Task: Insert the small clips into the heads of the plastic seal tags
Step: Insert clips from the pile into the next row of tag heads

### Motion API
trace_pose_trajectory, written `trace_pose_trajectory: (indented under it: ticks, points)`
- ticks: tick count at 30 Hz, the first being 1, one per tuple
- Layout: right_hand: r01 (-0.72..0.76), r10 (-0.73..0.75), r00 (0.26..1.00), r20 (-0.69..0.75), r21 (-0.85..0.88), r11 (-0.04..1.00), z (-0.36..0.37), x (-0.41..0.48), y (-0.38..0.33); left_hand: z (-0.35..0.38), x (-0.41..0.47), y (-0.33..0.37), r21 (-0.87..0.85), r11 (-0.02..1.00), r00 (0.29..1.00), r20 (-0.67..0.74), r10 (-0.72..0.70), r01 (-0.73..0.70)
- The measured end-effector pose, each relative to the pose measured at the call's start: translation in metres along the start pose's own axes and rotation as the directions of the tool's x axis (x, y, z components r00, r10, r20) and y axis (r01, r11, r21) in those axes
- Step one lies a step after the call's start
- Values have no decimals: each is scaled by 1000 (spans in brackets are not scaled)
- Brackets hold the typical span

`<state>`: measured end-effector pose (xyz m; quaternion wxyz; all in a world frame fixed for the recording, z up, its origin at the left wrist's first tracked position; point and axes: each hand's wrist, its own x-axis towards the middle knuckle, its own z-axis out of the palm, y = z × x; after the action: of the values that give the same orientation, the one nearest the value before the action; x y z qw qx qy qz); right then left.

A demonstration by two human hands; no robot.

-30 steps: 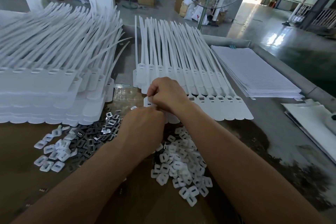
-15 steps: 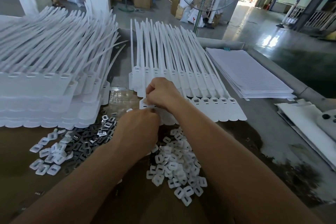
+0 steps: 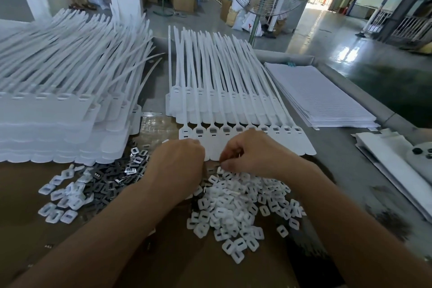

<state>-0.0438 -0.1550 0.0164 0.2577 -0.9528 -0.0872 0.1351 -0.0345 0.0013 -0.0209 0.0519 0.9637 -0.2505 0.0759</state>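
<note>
The seal tags point(image 3: 287, 140) are being laid heads-first just beyond the fingertips for easy reach, and one of the white clips point(image 3: 233, 208) heaped directly beneath is apparently being pinched by curled fingers of the right hand point(image 3: 254, 154), while the grip of the left hand point(image 3: 180, 166) cannot be told.

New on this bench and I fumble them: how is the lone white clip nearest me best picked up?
Pinch the white clip by two opposite outer edges, thumb and forefinger coming from above. It lies flat at the near fringe of the clip pile, sides seemingly free; its slotted middle offers little grip.
</note>
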Motion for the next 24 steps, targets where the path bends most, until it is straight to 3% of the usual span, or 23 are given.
trace_pose_trajectory:
  ticks: [7, 24]
  points:
    - [37, -38, 999, -11, -81, 996, 6, -2, -4, 2, 0, 0, 15, 1000, 1000, 16, 15, -15]
    - [12, -10, 1000, -22, 99, 995, -2, -1, -8, 1, -1, 0, -16, 1000, 1000, 4, -26, 26]
